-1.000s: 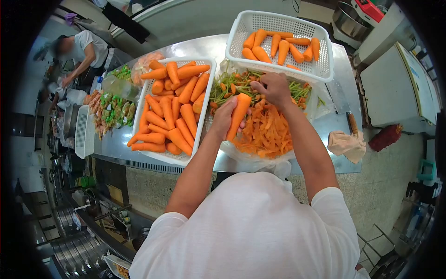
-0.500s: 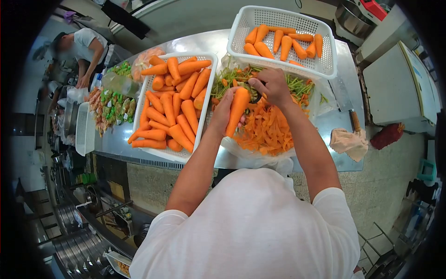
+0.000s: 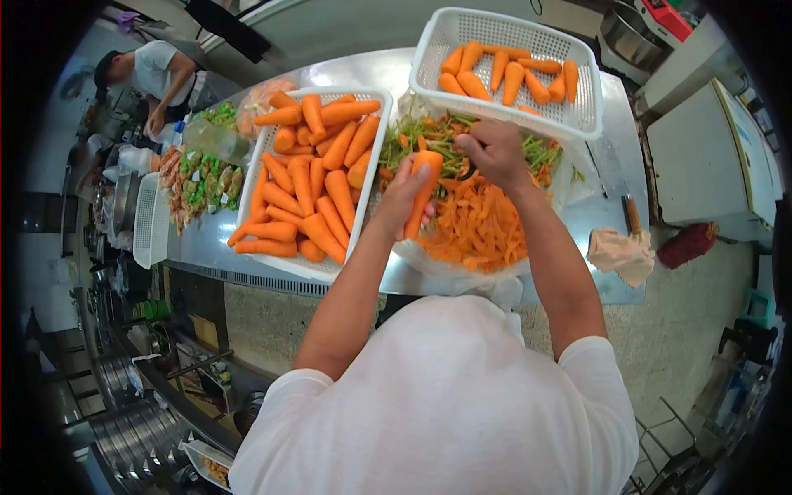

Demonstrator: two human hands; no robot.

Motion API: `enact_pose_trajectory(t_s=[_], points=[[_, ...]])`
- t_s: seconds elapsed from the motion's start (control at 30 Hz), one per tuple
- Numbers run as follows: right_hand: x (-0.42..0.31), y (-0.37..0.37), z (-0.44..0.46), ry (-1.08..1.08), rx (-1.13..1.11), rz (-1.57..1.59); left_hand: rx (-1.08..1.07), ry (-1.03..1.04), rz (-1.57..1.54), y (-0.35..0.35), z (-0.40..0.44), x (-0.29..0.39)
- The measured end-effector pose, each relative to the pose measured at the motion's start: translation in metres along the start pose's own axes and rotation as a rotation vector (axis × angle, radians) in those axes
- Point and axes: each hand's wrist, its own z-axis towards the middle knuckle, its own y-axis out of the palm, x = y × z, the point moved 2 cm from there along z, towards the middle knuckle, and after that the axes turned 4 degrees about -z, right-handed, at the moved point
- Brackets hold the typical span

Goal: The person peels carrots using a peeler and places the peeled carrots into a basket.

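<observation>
A thick orange carrot (image 3: 424,191) is wrapped in the fingers of my left hand (image 3: 403,196), its wide end pointing up and away. Just right of it, my right hand (image 3: 497,153) is closed around a small dark tool (image 3: 469,172), mostly hidden by the fingers. Orange peelings (image 3: 474,227) lie in a heap beneath both hands on clear plastic. Green stem ends (image 3: 429,136) with carrot tops are piled behind them. To the left, a white perforated basket (image 3: 377,165) is full of carrots (image 3: 309,186). Fewer carrots (image 3: 513,82) lie in another white basket (image 3: 596,107) at the back.
Right of the peelings lie a large knife (image 3: 631,216) and a beige cloth (image 3: 620,254) on the metal table (image 3: 569,285). Bagged green produce (image 3: 206,183) and a clear bottle (image 3: 216,140) are at the left. Another person (image 3: 162,74) works at the far left.
The carrot in my left hand has turned slightly. My right hand has shifted a little with the dark tool. The other person's arms have moved, and the view has shifted slightly.
</observation>
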Motion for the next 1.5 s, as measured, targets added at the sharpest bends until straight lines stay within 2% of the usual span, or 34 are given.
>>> enact_pose_trajectory(t_s=[0.03, 0.07, 0.1, 0.17, 0.3, 0.37, 0.4, 0.43, 0.5, 0.57, 0.63, 0.67, 0.73, 0.87, 0.93, 0.97, 1.0, 1.03, 1.07, 1.1, 1.17, 1.2, 1.23, 1.3, 1.33, 1.37, 1.43, 1.47, 1.5], points=[[-0.014, 0.0, 0.004, -0.184, 0.013, 0.029, -0.008, 0.0, 0.001, -0.001, 0.002, -0.002], [-0.024, 0.001, 0.003, -0.28, 0.091, -0.031, -0.068, -0.027, -0.036, -0.004, 0.006, -0.003], [-0.016, 0.003, -0.001, -0.272, 0.096, -0.032, -0.121, -0.069, -0.072, -0.006, 0.004, -0.007], [0.014, 0.011, 0.003, -0.002, -0.01, -0.267, -0.109, -0.059, -0.051, -0.006, 0.004, -0.006], [-0.015, 0.004, -0.007, -0.048, 0.047, -0.029, -0.127, -0.107, -0.113, -0.019, -0.002, -0.014], [-0.031, 0.005, 0.0, -0.335, 0.09, -0.084, -0.162, -0.108, -0.1, -0.025, 0.009, -0.013], [-0.008, 0.014, 0.004, -0.2, 0.004, 0.009, -0.23, -0.161, -0.199, -0.028, 0.006, -0.019], [-0.003, 0.009, 0.004, -0.204, 0.007, 0.008, -0.298, -0.2, -0.299, -0.025, 0.004, -0.017], [0.011, 0.002, 0.009, 0.27, -0.028, -0.307, -0.337, -0.186, -0.366, -0.02, -0.004, -0.008], [0.01, 0.001, 0.008, 0.269, -0.032, -0.282, -0.366, -0.178, -0.45, -0.019, -0.008, -0.007], [-0.029, -0.014, 0.006, 0.127, -0.067, -0.097, -0.245, -0.221, -0.564, -0.025, -0.007, -0.014], [-0.035, -0.015, 0.007, 0.123, -0.059, -0.102, -0.276, -0.2, -0.587, -0.027, -0.003, -0.018], [-0.05, -0.013, 0.003, -0.22, -0.052, -0.058, -0.317, -0.213, -0.522, -0.03, -0.001, -0.017], [-0.014, 0.005, 0.0, -0.232, -0.02, -0.102, -0.339, -0.214, -0.325, -0.033, 0.003, -0.018], [0.019, 0.005, 0.002, 0.408, -0.259, -0.47, -0.28, -0.125, -0.209, -0.027, 0.003, -0.011], [0.026, 0.004, 0.002, 0.401, -0.261, -0.468, -0.21, -0.05, -0.098, -0.025, 0.002, -0.009], [0.032, 0.004, -0.001, 0.57, -0.212, 0.363, -0.204, -0.046, -0.103, -0.022, 0.008, -0.008], [0.027, 0.004, -0.003, 0.691, -0.133, 1.2, -0.102, 0.063, 0.144, -0.02, 0.018, -0.006], [0.016, 0.007, -0.009, 0.566, -0.084, 1.651, -0.002, 0.163, 0.391, -0.019, 0.024, -0.005], [0.008, 0.012, -0.011, 0.566, -0.082, 1.647, -0.005, 0.164, 0.389, -0.016, 0.028, -0.004], [0.006, 0.029, -0.018, 1.01, 0.179, 1.852, 0.135, 0.255, 0.641, -0.015, 0.034, 0.008], [0.014, 0.038, -0.024, 1.058, 0.124, 1.817, 0.185, 0.348, 0.593, -0.014, 0.035, 0.014], [0.004, 0.028, -0.021, 1.052, 0.126, 1.818, 0.182, 0.353, 0.595, -0.006, 0.031, 0.026], [-0.018, 0.002, -0.025, 0.755, 0.174, 1.781, 0.209, 0.648, -0.134, 0.001, 0.012, 0.046], [-0.015, -0.007, -0.026, 0.6, 0.139, 1.818, 0.216, 0.634, -0.137, -0.004, 0.003, 0.046], [0.0, -0.008, -0.029, 0.602, 0.143, 1.815, 0.168, 0.633, -0.26, -0.01, -0.002, 0.052], [0.048, 0.003, -0.037, 0.952, 0.304, 1.798, 0.101, 0.646, -0.38, -0.02, -0.002, 0.055], [0.062, 0.006, -0.042, 1.082, 0.389, 1.878, 0.083, 0.541, -0.545, -0.033, -0.001, 0.04], [0.05, -0.001, -0.038, 1.075, 0.384, 1.881, 0.064, 0.437, -0.708, -0.041, 0.0, 0.028]])
